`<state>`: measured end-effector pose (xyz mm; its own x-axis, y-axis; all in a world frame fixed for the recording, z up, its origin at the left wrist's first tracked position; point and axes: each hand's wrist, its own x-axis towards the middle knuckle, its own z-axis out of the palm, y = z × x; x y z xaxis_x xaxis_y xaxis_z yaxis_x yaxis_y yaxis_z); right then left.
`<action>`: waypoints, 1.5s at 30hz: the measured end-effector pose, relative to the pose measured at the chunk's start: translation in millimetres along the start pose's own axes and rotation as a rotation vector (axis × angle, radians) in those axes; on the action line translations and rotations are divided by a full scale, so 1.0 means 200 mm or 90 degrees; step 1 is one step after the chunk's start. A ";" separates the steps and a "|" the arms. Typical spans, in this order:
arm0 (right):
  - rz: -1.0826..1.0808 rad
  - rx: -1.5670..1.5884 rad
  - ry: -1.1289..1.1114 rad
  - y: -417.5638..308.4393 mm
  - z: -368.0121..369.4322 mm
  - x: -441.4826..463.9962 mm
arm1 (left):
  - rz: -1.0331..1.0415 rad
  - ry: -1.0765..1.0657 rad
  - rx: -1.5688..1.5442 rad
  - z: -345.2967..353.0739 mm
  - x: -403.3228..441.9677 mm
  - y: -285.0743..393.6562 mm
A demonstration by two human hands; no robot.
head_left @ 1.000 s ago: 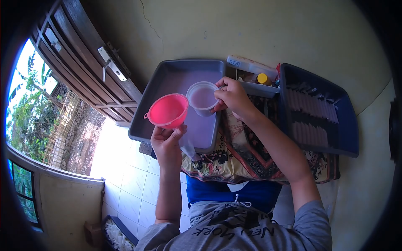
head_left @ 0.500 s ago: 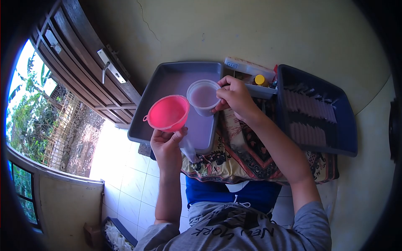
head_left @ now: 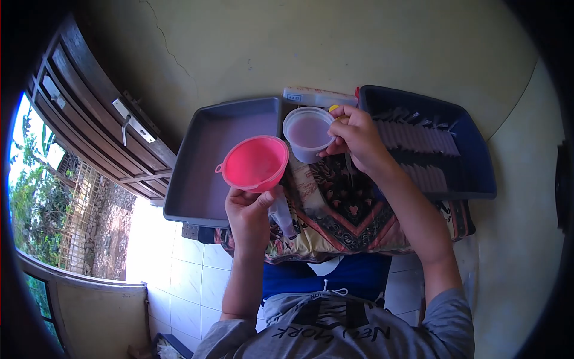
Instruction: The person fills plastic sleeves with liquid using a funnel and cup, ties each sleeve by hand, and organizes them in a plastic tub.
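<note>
My left hand [head_left: 250, 209] is closed under a pink funnel [head_left: 255, 163], and a clear plastic bag [head_left: 282, 216] with a little purplish liquid at its bottom hangs beneath it. Pinched at the rim by my right hand [head_left: 353, 133] is a clear plastic cup [head_left: 308, 134] holding pale purple liquid, just right of the funnel. Behind the funnel lies a grey tray [head_left: 206, 113] of the same liquid. On the right, a dark tray [head_left: 478, 173] contains rows of filled purple tubes [head_left: 415, 136].
A patterned cloth [head_left: 353, 224] covers the surface under the trays. Between the trays stands a white box [head_left: 317, 96], with a yellow cap [head_left: 333, 108] partly behind my right hand. An open wooden door [head_left: 101, 119] is at the left. A bin [head_left: 170, 347] stands low on the floor.
The view has turned right, so the trays and door appear farther left. Funnel and cup have moved right relative to the grey tray, and both hands keep their hold.
</note>
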<state>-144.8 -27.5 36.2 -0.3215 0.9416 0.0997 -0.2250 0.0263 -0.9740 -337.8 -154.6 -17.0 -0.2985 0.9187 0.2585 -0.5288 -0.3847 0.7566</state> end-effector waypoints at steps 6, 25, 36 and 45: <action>-0.059 -0.068 0.087 -0.06 -0.16 -0.08 | -0.084 -0.039 -0.005 0.13 -0.02 -0.14; -0.159 -0.108 0.140 -0.23 -0.23 -0.09 | -0.220 -0.124 -0.004 0.31 -0.01 -0.36; -0.212 -0.145 0.124 -0.32 -0.17 -0.08 | -0.215 -0.132 -0.011 0.34 0.05 -0.36; -0.255 -0.200 0.129 -0.36 -0.13 -0.10 | -0.200 -0.145 -0.018 0.35 0.07 -0.33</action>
<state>-98.8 -40.4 99.2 -0.0760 0.8821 0.4648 0.0018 0.4663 -0.8846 -251.5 -109.6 -20.6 0.0642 0.9872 0.1462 -0.5896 -0.0807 0.8037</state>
